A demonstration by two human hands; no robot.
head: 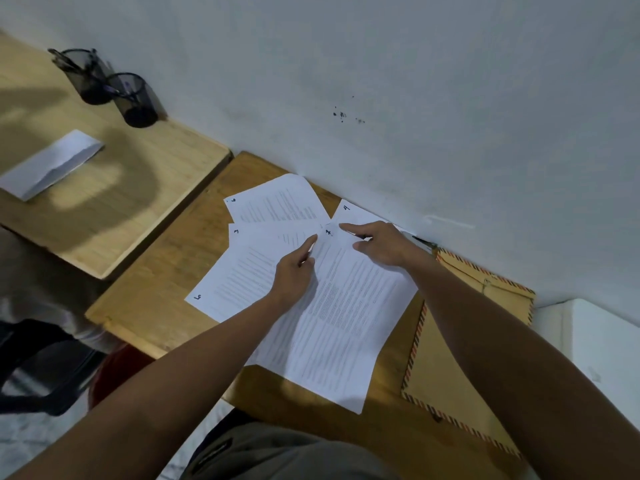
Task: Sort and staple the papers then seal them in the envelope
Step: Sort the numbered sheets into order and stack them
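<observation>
Mesh pen cups (114, 86): two, dark, touching, at the far edge of the left tabletop (166, 168), against the wall (381, 64).
Folded white sheet (50, 164): flat on the left tabletop, near its left edge.

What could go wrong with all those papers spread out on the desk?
1. The numbered sheets lie fanned and overlapping under the left hand and right hand, so a page could end up in the wrong order.
2. The top sheet hangs past the near edge of the desk; a nudge might send it to the floor.
3. The brown envelope is partly covered by the sheets and could get dragged along.
</observation>
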